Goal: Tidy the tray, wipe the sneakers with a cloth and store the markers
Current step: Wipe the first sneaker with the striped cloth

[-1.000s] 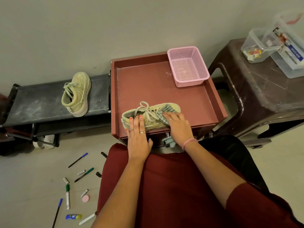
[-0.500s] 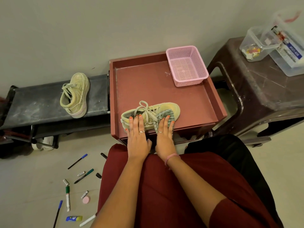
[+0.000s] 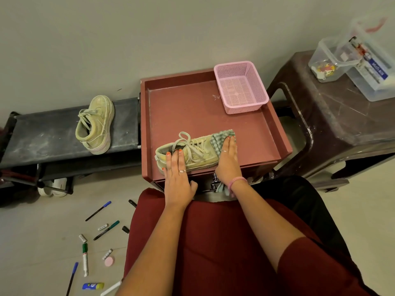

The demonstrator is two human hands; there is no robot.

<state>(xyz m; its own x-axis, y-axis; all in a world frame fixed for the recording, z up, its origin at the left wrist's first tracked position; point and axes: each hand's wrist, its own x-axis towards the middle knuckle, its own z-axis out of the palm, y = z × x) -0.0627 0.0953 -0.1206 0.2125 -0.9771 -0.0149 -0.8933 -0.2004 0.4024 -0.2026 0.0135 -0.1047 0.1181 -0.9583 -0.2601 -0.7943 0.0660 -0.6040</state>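
Fingers straight, the left hand (image 3: 178,174) steadies the sneaker (image 3: 188,153) at the red tray's (image 3: 275,133) near edge while the flat right hand (image 3: 228,159) presses a checked cloth (image 3: 220,137) on its toe.

Both forearms reach forward from the bottom of the view, bare below dark red sleeves. The left hand (image 3: 178,167) lies palm down, fingers straight and close together, thumb spread out toward the body, a ring on one finger. The right hand (image 3: 228,159) also lies palm down with its fingers straight and pressed flat, a ring on one finger and a pink band round the wrist. The two hands are near each other but apart
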